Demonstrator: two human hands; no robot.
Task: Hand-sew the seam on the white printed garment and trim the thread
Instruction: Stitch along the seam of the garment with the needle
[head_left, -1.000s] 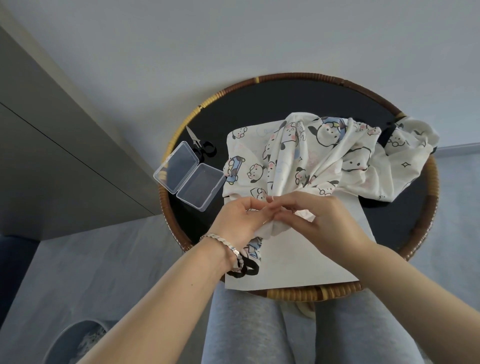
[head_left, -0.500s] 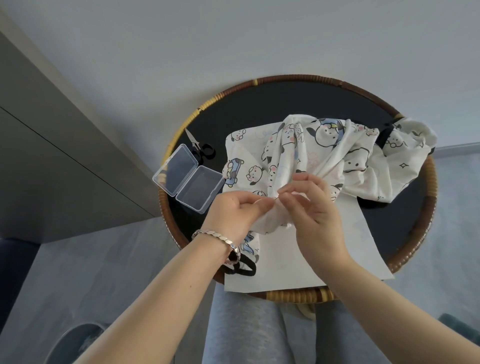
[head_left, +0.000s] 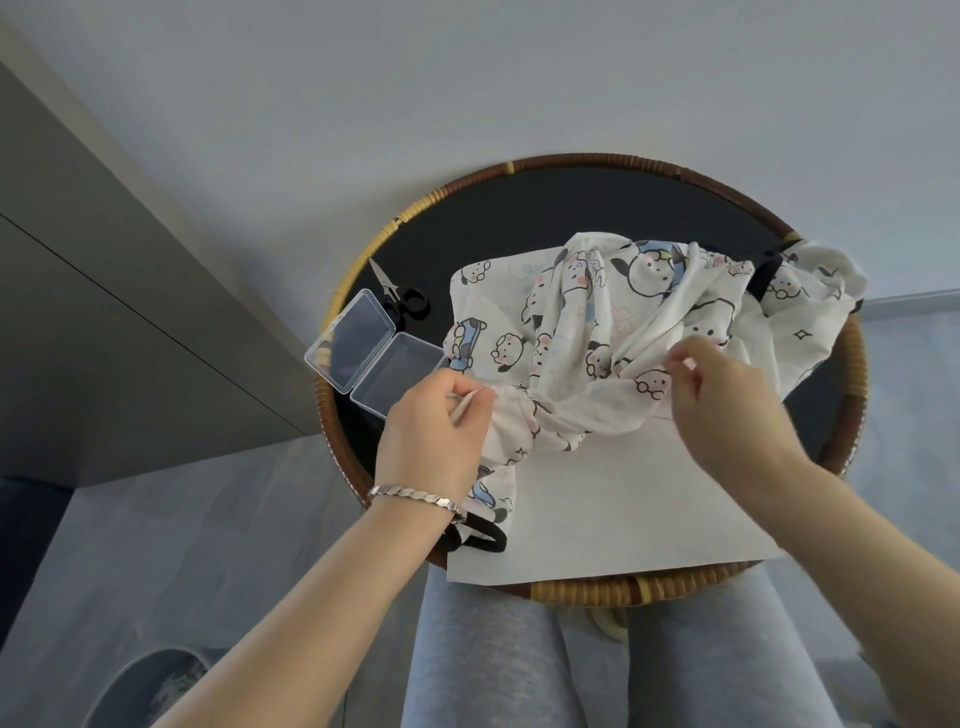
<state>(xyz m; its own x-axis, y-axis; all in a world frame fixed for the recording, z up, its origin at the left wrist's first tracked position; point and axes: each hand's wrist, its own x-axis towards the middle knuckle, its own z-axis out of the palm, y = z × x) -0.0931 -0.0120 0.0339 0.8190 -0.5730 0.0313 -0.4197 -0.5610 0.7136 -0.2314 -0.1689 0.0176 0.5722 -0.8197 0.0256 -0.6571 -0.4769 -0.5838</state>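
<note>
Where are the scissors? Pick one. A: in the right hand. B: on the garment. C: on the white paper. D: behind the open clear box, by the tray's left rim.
D: the scissors lie on the dark tray just beyond the clear box, near its left rim.

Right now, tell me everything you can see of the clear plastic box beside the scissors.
The clear plastic box is a rectangular case of transparent hard plastic, hinged and lying fully open, both halves facing up; nothing shows inside. It rests at the left of the round tray, one half lying over its woven rim. The scissors lie behind it. The left hand is close to its near corner; contact cannot be told.
</note>
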